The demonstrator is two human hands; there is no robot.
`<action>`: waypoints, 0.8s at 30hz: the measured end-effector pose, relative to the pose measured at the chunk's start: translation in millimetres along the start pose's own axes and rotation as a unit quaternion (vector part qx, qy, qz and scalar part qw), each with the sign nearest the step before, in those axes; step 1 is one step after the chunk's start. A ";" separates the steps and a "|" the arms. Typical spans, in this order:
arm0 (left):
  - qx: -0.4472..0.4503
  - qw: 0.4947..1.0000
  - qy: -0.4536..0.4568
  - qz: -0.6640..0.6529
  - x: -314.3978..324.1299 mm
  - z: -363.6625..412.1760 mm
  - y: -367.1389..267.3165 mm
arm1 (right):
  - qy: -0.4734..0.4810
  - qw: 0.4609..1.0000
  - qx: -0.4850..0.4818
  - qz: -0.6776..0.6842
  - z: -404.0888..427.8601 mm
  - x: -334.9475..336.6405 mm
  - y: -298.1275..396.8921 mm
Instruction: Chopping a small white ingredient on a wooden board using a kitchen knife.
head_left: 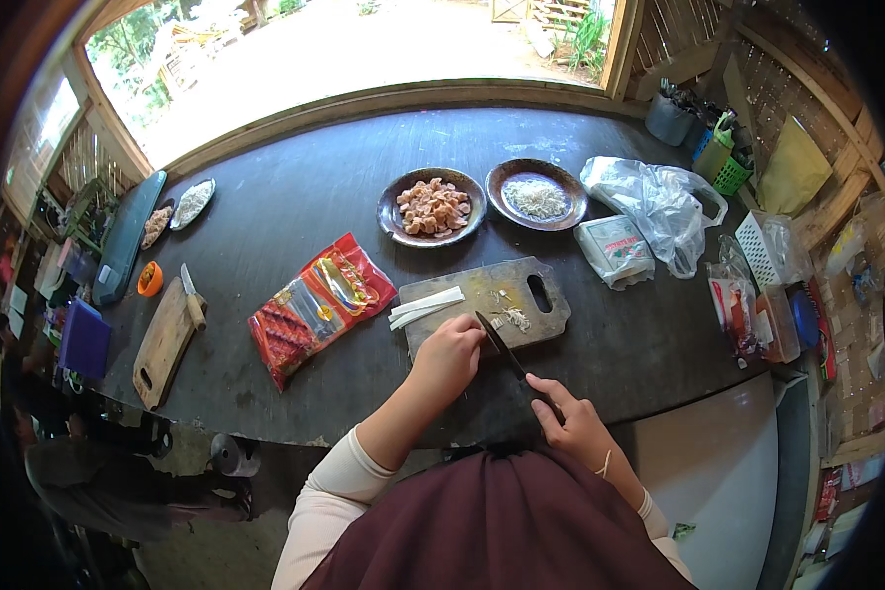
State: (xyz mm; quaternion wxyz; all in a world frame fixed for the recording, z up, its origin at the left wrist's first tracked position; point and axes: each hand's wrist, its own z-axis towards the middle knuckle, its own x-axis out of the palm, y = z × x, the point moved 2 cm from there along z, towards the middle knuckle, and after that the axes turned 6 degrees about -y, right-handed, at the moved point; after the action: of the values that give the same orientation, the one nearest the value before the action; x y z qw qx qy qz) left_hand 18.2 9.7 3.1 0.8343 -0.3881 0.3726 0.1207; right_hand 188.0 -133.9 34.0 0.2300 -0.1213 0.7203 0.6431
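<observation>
On a worn wooden cutting board (487, 295) lie white flat strips (428, 305) at the left and small cut shreds (515, 318) at the right. My left hand (448, 352) rests at the board's near edge with its fingers bent; what lies under its fingertips is hidden. In my right hand (569, 414) is the handle of a dark-bladed kitchen knife (503, 346), its tip beside my left fingertips. Beyond the board stand a plate (388, 214) of sliced sausage pieces (434, 208) and a plate (495, 199) of white shreds (537, 199).
A red sausage packet (321, 304) lies left of the board. Farther left are a second board (164, 339) with a knife (192, 296) and an orange cup (150, 279). Plastic bags (653, 199), a wrapped packet (615, 251) and utensil containers (667, 118) stand right.
</observation>
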 end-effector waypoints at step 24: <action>0.001 1.000 0.008 0.020 0.2 -1.3 -0.4 | 0.008 1.000 -0.002 0.014 1.4 -1.8 1.0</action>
State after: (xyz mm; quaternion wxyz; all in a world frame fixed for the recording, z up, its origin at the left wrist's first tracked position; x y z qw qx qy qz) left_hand 17.8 8.5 2.6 0.8291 -0.3803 0.3873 0.1339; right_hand 189.4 -132.7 35.6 0.2151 -0.1165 0.7225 0.6466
